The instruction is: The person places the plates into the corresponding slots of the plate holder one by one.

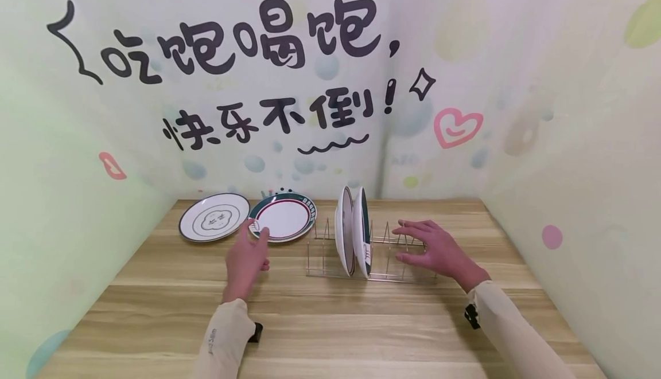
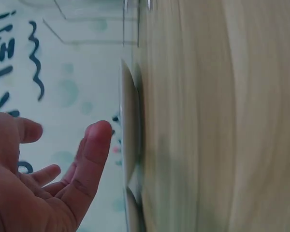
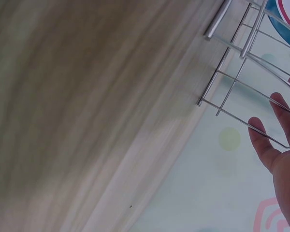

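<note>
Person's left hand point(image 1: 247, 254), left of centre, fingers loosely extended, holding nothing, near flat green-rimmed plate point(image 1: 283, 219). Right hand point(image 1: 432, 248), right of centre, fingers spread, at wire rack point(image 1: 397, 278); two plates point(image 1: 360, 235) upright inside, mid-frame. Blue-rimmed plate point(image 1: 214, 230) farther left on desk point(image 1: 330, 333).

Over the table point(image 1: 330, 333) there is room to pass between the left hand point(image 1: 247, 257) and the rack's point(image 1: 387, 264) left end. Two upright plates point(image 1: 361, 235) block its middle — thin wires divide the gaps either side, and the right hand point(image 1: 435, 248) crowds the right end.
</note>
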`<state>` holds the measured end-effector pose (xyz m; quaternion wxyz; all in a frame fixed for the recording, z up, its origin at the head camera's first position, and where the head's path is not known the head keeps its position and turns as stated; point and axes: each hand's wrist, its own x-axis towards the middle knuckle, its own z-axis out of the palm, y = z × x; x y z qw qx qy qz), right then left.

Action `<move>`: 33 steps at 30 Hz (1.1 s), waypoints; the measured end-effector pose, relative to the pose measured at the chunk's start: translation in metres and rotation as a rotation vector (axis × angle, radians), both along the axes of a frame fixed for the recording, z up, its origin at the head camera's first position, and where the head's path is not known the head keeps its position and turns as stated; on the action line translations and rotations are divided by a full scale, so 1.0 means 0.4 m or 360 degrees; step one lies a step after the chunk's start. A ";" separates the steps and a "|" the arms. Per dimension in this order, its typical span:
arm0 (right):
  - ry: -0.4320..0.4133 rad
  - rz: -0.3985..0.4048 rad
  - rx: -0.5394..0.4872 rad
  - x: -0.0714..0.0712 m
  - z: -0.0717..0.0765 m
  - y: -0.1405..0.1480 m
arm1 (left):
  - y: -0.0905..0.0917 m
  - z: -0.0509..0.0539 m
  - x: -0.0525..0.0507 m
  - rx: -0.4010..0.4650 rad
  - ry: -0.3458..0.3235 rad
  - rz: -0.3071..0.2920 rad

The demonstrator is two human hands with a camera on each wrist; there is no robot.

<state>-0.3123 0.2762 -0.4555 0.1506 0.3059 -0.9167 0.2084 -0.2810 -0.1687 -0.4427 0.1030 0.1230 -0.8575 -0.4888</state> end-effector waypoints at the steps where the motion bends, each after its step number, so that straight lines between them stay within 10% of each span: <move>1: -0.0004 -0.0004 -0.0001 0.000 0.000 0.001 | -0.010 -0.004 -0.006 -0.0001 -0.0035 0.0009; 20: 0.0017 0.0007 -0.0015 -0.001 -0.004 0.002 | -0.048 -0.072 -0.099 0.0084 -0.0179 0.0048; 33: 0.0013 0.0001 -0.0004 0.000 -0.005 0.001 | -0.038 -0.087 -0.131 0.0442 -0.0120 0.0048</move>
